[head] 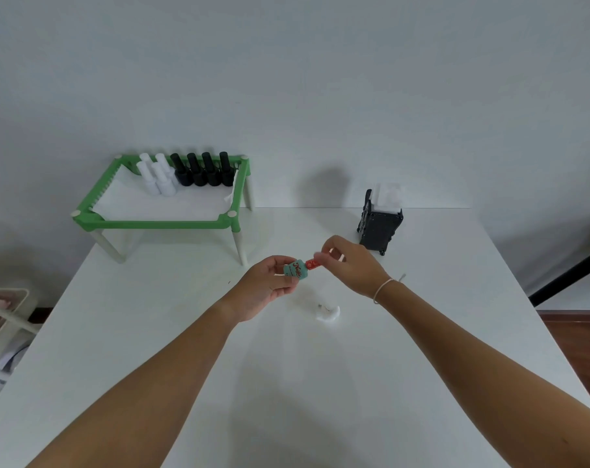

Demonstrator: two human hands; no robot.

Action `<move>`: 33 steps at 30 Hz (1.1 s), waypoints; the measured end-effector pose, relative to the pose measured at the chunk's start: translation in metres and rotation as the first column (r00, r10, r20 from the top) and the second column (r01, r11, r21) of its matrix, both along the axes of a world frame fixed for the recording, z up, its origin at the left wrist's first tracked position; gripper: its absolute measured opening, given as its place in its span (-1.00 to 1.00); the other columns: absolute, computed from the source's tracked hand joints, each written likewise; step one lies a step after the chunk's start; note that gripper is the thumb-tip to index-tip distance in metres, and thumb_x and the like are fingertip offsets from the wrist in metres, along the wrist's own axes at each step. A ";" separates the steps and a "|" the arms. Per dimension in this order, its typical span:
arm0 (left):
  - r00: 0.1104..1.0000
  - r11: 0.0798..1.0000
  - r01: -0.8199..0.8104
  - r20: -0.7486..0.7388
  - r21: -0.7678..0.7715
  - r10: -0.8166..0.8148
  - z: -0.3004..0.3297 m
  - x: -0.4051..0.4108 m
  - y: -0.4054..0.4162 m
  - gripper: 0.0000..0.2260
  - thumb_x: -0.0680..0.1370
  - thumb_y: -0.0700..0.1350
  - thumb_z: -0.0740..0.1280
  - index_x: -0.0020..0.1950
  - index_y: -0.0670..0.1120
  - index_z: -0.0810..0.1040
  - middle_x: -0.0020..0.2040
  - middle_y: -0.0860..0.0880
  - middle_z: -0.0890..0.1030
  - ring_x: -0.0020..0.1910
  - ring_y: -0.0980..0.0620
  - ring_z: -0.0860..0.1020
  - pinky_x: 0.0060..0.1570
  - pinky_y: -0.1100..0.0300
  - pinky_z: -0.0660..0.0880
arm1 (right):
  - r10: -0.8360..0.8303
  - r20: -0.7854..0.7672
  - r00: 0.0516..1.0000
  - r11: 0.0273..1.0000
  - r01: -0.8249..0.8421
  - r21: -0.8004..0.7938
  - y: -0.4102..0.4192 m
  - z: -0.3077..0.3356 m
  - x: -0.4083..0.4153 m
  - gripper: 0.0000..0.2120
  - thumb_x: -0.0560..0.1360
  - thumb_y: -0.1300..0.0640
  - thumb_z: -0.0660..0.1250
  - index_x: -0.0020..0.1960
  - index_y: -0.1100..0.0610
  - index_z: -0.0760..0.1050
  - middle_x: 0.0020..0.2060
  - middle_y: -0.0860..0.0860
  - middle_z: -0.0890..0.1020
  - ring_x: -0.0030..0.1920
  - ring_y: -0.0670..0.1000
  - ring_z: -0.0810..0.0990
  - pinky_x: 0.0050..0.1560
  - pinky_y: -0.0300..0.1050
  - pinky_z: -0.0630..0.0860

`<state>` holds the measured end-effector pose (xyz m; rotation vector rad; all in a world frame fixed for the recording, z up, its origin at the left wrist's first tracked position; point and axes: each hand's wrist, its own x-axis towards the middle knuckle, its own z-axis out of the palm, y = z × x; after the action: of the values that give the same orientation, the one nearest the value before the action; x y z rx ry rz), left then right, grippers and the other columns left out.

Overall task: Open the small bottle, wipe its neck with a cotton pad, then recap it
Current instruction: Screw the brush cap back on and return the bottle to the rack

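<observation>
The left hand (265, 285) is grasping the small teal bottle (296, 270) above the counter (185, 332), tilted right. The right hand (351, 265) is pinching its red cap (312, 263). A used cotton pad (327, 313) is lying just below the hands.

A plain nail-care workstation: a white table (151, 332) against a bare pale wall, with a green plastic rack (158, 224) of white and black polish bottles (202, 170) at upper left and a black cotton-pad dispenser (379, 228) at centre right.
</observation>
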<state>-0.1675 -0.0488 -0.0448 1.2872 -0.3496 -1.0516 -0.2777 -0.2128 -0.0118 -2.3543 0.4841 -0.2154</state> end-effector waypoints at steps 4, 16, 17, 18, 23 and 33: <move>1.000 1.000 -0.002 0.003 0.002 0.002 0.000 0.002 0.000 -0.74 0.42 -0.37 0.37 0.03 -0.11 0.52 0.02 -0.12 0.53 -0.07 0.04 0.58 -0.10 0.27 0.56 | 0.029 0.034 0.999 1.000 -0.029 -0.009 0.000 -0.001 -0.002 -0.84 0.49 0.04 0.24 -0.20 0.11 0.41 -0.36 -0.05 0.48 -0.41 0.00 0.38 -0.33 -0.09 0.34; 1.000 1.000 0.000 0.013 -0.004 0.000 0.002 0.002 0.000 -0.74 0.42 -0.37 0.37 0.04 -0.11 0.52 0.02 -0.13 0.52 -0.06 0.05 0.58 -0.09 0.28 0.56 | 0.012 -0.004 1.000 0.998 -0.013 -0.056 0.003 -0.001 0.002 -0.70 0.52 -0.05 0.18 -0.18 0.18 0.45 -0.31 0.10 0.57 -0.37 0.03 0.43 -0.37 -0.16 0.30; 1.000 1.000 0.001 0.016 -0.001 0.000 0.002 0.002 0.000 -0.74 0.42 -0.37 0.37 0.04 -0.11 0.52 0.03 -0.13 0.51 -0.05 0.04 0.57 -0.09 0.27 0.56 | 0.001 -0.031 1.000 0.999 -0.003 -0.050 0.003 -0.001 0.003 -0.61 0.53 -0.10 0.13 -0.22 0.20 0.47 -0.32 0.15 0.58 -0.36 0.05 0.45 -0.36 -0.13 0.32; 1.000 1.000 0.000 0.016 0.001 0.000 0.002 0.002 0.000 -0.74 0.42 -0.36 0.37 0.04 -0.11 0.52 0.03 -0.13 0.51 -0.04 0.04 0.57 -0.09 0.27 0.57 | -0.005 -0.052 0.999 0.999 0.002 -0.044 0.002 0.000 0.004 -0.53 0.53 -0.16 0.08 -0.26 0.19 0.47 -0.35 0.16 0.58 -0.36 0.05 0.46 -0.34 -0.11 0.33; 1.000 1.000 -0.008 0.002 0.005 0.008 0.003 0.001 0.001 -0.74 0.42 -0.37 0.36 0.05 -0.12 0.51 0.02 -0.13 0.51 -0.05 0.04 0.57 -0.10 0.28 0.56 | 0.002 0.015 1.000 1.000 -0.002 -0.025 0.003 0.000 0.000 -0.73 0.52 -0.08 0.15 -0.11 0.12 0.43 -0.32 0.04 0.51 -0.40 0.00 0.39 -0.37 -0.17 0.29; 1.000 1.000 -0.002 0.012 0.013 0.002 0.005 0.000 0.001 -0.75 0.44 -0.37 0.35 0.05 -0.11 0.51 0.02 -0.12 0.51 -0.05 0.03 0.55 -0.08 0.26 0.57 | -0.013 0.045 0.999 0.999 0.015 -0.031 0.002 0.000 -0.001 -0.77 0.51 -0.07 0.19 -0.16 0.09 0.44 -0.34 -0.01 0.52 -0.40 0.00 0.41 -0.37 -0.16 0.32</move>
<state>-0.1676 -0.0477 -0.0396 1.3059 -0.3513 -1.0465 -0.2787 -0.2105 -0.0122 -2.3719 0.4791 -0.2830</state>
